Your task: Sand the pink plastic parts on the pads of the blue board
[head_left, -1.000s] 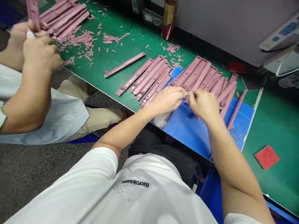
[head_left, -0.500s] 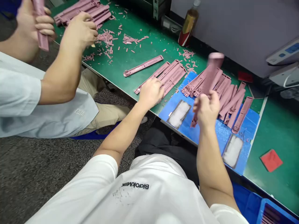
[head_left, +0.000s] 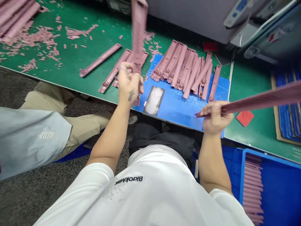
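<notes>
My left hand [head_left: 129, 84] is closed round a long pink plastic strip [head_left: 138, 28] and holds it upright over the front edge of the green table [head_left: 70, 62]. My right hand [head_left: 215, 117] grips another pink strip [head_left: 261, 99], which points out to the right, almost level. Between the two hands lies a blue mat [head_left: 178, 103] with a row of several pink strips [head_left: 185, 67] on its far half. More strips [head_left: 117, 67] lie on the green surface just behind my left hand.
A blue crate [head_left: 270, 185] at lower right holds stacked pink strips. Pink scrap bits [head_left: 37, 37] litter the table's left. A co-worker's leg and pale shirt [head_left: 30, 135] are at left. A red card [head_left: 245, 118] lies right of the mat. Grey machines [head_left: 254, 18] stand at the back.
Both hands have lifted off the mat, each with a strip; the left strip now stands upright, the right one swung out to the right. The view shifted right, and the co-worker's hands left the frame.
</notes>
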A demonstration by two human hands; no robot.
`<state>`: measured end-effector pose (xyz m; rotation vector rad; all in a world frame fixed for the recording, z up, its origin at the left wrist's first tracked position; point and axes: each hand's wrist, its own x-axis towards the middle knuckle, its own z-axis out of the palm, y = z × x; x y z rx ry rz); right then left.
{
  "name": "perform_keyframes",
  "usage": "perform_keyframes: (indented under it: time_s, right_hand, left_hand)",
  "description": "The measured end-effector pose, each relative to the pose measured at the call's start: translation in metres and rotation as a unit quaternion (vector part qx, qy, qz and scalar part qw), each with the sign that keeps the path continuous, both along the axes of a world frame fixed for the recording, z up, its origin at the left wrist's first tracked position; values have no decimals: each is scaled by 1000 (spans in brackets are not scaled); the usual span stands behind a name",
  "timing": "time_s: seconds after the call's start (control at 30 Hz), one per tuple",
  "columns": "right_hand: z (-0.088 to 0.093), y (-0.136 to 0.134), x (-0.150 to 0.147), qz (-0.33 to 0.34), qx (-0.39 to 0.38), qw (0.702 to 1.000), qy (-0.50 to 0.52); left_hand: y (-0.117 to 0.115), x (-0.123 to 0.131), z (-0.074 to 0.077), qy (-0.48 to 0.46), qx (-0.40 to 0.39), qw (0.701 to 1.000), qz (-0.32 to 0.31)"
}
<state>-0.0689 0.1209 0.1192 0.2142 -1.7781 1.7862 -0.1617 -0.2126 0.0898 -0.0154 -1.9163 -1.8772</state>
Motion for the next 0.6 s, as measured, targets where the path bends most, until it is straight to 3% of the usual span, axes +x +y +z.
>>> perform_keyframes:
  time_s: [0.07,0.17,0.33,0.47,0.6]
  right_hand:
    - [4,34,9,-66,-2,996,54]
    - [-5,75,27,-125,12,992,4]
    - [-32,90,38,-125,28,990,-54]
    - [-36,85,32,-140,42,987,-70]
    - [-38,67,27,-214,79,970,-87]
  left_hand:
    - [19,24,5,39,154,987,-30]
    - [43,44,7,61,231,969,-66]
    - [60,42,-13,43,163,980,-105]
    - [58,38,-19,64,153,977,-132]
    - [73,48,-14,78,111,988,-76]
